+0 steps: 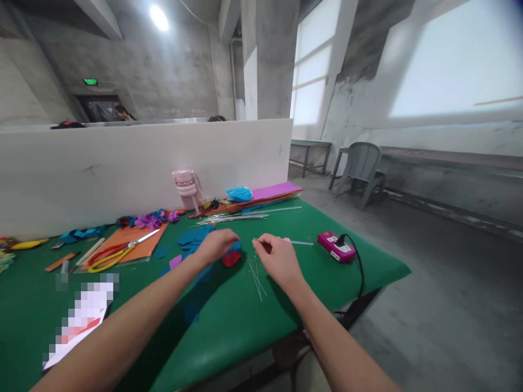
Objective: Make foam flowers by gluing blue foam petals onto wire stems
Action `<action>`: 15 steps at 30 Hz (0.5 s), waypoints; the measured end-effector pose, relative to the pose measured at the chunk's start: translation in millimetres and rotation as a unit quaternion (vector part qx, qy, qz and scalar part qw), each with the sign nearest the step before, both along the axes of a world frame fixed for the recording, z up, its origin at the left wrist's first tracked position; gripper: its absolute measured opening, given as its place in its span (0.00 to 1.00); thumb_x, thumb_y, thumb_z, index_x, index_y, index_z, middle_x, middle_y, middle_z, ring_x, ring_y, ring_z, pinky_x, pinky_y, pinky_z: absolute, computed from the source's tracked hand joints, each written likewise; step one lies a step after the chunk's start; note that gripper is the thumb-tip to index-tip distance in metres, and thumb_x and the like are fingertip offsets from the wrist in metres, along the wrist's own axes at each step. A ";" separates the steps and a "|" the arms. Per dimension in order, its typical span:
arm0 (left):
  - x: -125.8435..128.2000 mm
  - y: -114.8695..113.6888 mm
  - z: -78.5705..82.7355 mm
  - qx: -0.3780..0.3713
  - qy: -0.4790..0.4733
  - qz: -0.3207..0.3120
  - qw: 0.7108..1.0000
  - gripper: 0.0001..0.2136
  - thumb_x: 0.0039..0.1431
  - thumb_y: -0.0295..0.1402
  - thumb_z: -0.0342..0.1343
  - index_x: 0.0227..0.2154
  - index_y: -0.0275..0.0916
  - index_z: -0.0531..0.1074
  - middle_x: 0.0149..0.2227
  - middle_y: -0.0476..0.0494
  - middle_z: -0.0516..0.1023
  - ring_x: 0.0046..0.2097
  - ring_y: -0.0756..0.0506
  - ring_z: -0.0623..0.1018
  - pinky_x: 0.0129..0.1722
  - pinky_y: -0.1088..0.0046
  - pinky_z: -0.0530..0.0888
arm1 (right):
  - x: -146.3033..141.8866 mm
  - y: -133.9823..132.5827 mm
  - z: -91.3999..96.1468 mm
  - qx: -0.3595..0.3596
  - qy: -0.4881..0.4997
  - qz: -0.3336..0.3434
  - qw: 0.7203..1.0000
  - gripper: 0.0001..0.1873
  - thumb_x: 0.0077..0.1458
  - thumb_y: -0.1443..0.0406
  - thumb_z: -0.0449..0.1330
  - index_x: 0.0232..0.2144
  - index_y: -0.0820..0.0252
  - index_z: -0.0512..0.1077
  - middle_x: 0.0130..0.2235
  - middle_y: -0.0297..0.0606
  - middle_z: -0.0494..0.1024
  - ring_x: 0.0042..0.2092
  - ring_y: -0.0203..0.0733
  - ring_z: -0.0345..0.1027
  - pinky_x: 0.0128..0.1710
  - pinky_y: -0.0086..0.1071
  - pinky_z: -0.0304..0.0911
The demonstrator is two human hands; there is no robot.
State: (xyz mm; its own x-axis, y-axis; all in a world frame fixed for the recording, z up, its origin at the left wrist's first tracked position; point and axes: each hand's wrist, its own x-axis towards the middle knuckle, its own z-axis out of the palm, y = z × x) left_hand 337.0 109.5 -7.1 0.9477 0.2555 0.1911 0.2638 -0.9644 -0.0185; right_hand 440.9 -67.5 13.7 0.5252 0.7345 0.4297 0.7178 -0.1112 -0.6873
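Note:
My left hand [217,245] is over the middle of the green table, its fingers curved down and smeared by motion. Beneath and beside those fingers lie a small red roll [232,258] and blue cut pieces [196,237]. Just to the right, my right hand [280,260] has thumb and forefinger pinched together; whatever is between the tips is too small to make out. Several thin wires [256,280] lie on the table between the hands. Behind the right hand a translucent stick [301,243] shows, partly hidden by it.
Scissors [122,253] with red and yellow handles rest on an orange sheet [149,239] at left. A pink power strip [337,247] with a black cable stands at right. A pink bottle [187,188], bundled wires [231,218] and a white partition [134,163] line the back.

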 end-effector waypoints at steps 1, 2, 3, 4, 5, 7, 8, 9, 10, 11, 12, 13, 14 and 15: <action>5.6 19.2 4.1 0.035 0.026 0.081 0.996 0.13 0.58 0.31 0.44 0.40 0.41 0.73 0.41 0.44 0.76 0.43 0.47 0.74 0.42 0.76 0.67 | -0.9 -1.4 0.8 0.004 -0.003 0.004 1.000 0.14 0.53 0.60 0.51 0.21 0.58 0.69 0.21 0.33 0.71 0.24 0.35 0.60 0.29 0.29 0.51; 12.4 37.9 7.5 0.046 0.036 0.112 0.992 0.13 0.57 0.30 0.44 0.38 0.39 0.74 0.41 0.41 0.77 0.43 0.45 0.74 0.42 0.74 0.68 | -2.3 -2.4 1.6 0.008 -0.005 0.010 1.000 0.14 0.53 0.60 0.51 0.20 0.58 0.69 0.21 0.33 0.71 0.25 0.35 0.60 0.29 0.29 0.51; 20.3 54.9 9.7 0.050 0.046 0.126 0.990 0.13 0.56 0.29 0.45 0.37 0.37 0.75 0.41 0.39 0.77 0.43 0.44 0.74 0.42 0.73 0.68 | -4.0 -3.1 2.2 0.009 -0.005 0.017 1.000 0.13 0.53 0.60 0.52 0.20 0.58 0.68 0.21 0.33 0.71 0.25 0.35 0.61 0.29 0.29 0.51; 29.2 69.3 10.2 0.054 0.058 0.136 0.988 0.13 0.55 0.28 0.46 0.36 0.37 0.75 0.40 0.38 0.77 0.43 0.43 0.75 0.42 0.72 0.68 | -6.0 -3.4 2.9 0.009 -0.004 0.024 1.000 0.13 0.52 0.61 0.52 0.20 0.58 0.68 0.22 0.33 0.71 0.26 0.35 0.61 0.28 0.28 0.51; 38.9 80.8 9.3 0.054 0.068 0.139 0.986 0.13 0.55 0.27 0.46 0.35 0.36 0.76 0.39 0.36 0.77 0.43 0.43 0.75 0.42 0.72 0.68 | -8.3 -3.6 3.5 0.007 -0.001 0.031 0.999 0.12 0.52 0.61 0.53 0.20 0.57 0.68 0.22 0.32 0.71 0.26 0.35 0.61 0.28 0.28 0.50; 58.3 95.2 3.8 0.054 0.089 0.141 0.984 0.12 0.54 0.27 0.47 0.34 0.34 0.76 0.38 0.34 0.78 0.42 0.42 0.75 0.41 0.71 0.69 | -12.4 -4.2 4.5 -0.002 0.006 0.043 0.999 0.11 0.52 0.61 0.53 0.21 0.57 0.69 0.21 0.31 0.71 0.24 0.34 0.60 0.27 0.28 0.50; 67.2 99.0 0.1 0.053 0.100 0.140 0.984 0.11 0.53 0.27 0.48 0.34 0.33 0.76 0.38 0.32 0.77 0.42 0.41 0.76 0.41 0.70 0.69 | -14.1 -4.7 4.9 -0.008 0.012 0.049 0.999 0.11 0.52 0.61 0.53 0.21 0.57 0.69 0.21 0.31 0.71 0.24 0.34 0.60 0.25 0.28 0.49; 75.0 101.5 -3.8 0.053 0.109 0.138 0.983 0.10 0.53 0.27 0.49 0.34 0.32 0.76 0.37 0.31 0.77 0.42 0.41 0.75 0.41 0.70 0.69 | -15.3 -5.6 5.2 -0.015 0.017 0.056 0.998 0.11 0.53 0.61 0.53 0.21 0.57 0.69 0.21 0.31 0.71 0.23 0.34 0.59 0.24 0.28 0.48; 81.6 103.1 -7.4 0.052 0.118 0.136 0.982 0.10 0.53 0.27 0.50 0.34 0.31 0.75 0.37 0.30 0.77 0.42 0.41 0.75 0.42 0.69 0.69 | -16.1 -6.8 5.4 -0.021 0.022 0.062 0.998 0.11 0.53 0.61 0.53 0.22 0.57 0.69 0.21 0.31 0.71 0.22 0.33 0.59 0.23 0.28 0.47; 86.9 104.5 -10.6 0.051 0.125 0.133 0.982 0.10 0.53 0.28 0.51 0.34 0.30 0.75 0.38 0.29 0.76 0.42 0.41 0.75 0.43 0.68 0.69 | -16.6 -8.2 5.6 -0.024 0.025 0.067 0.997 0.11 0.53 0.61 0.53 0.22 0.57 0.69 0.21 0.31 0.71 0.22 0.33 0.58 0.23 0.28 0.47; 91.0 105.9 -13.3 0.049 0.131 0.130 0.982 0.10 0.54 0.29 0.52 0.36 0.29 0.74 0.39 0.30 0.75 0.43 0.41 0.74 0.43 0.67 0.69 | -16.7 -9.7 5.7 -0.026 0.026 0.070 0.997 0.11 0.53 0.62 0.53 0.22 0.57 0.69 0.21 0.30 0.71 0.22 0.33 0.58 0.22 0.28 0.46; 94.2 107.7 -15.3 0.046 0.136 0.128 0.981 0.11 0.55 0.31 0.52 0.39 0.29 0.72 0.41 0.32 0.74 0.43 0.42 0.74 0.43 0.65 0.69 | -16.6 -11.3 5.7 -0.025 0.026 0.071 0.997 0.11 0.53 0.62 0.53 0.22 0.57 0.68 0.22 0.30 0.71 0.22 0.33 0.58 0.22 0.27 0.46; 96.5 109.7 -16.6 0.042 0.141 0.123 0.981 0.13 0.56 0.33 0.52 0.41 0.31 0.70 0.43 0.34 0.72 0.44 0.43 0.73 0.43 0.64 0.70 | -16.4 -12.8 5.7 -0.023 0.025 0.072 0.997 0.11 0.53 0.62 0.53 0.22 0.57 0.68 0.22 0.30 0.70 0.23 0.33 0.58 0.23 0.27 0.46; 98.1 112.0 -17.2 0.036 0.145 0.115 0.982 0.14 0.57 0.34 0.51 0.44 0.32 0.68 0.45 0.37 0.71 0.44 0.44 0.72 0.43 0.62 0.70 | -16.2 -14.1 5.7 -0.021 0.024 0.073 0.997 0.10 0.53 0.62 0.53 0.22 0.57 0.68 0.22 0.30 0.70 0.23 0.32 0.58 0.23 0.27 0.46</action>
State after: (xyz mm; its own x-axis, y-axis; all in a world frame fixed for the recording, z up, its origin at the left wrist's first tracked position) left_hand 435.2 221.5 -24.3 0.8836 0.4653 -0.0531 0.4483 -0.8732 -0.1914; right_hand 424.6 -81.6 19.4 0.4305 0.8217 0.3734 0.6944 -0.0372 -0.7186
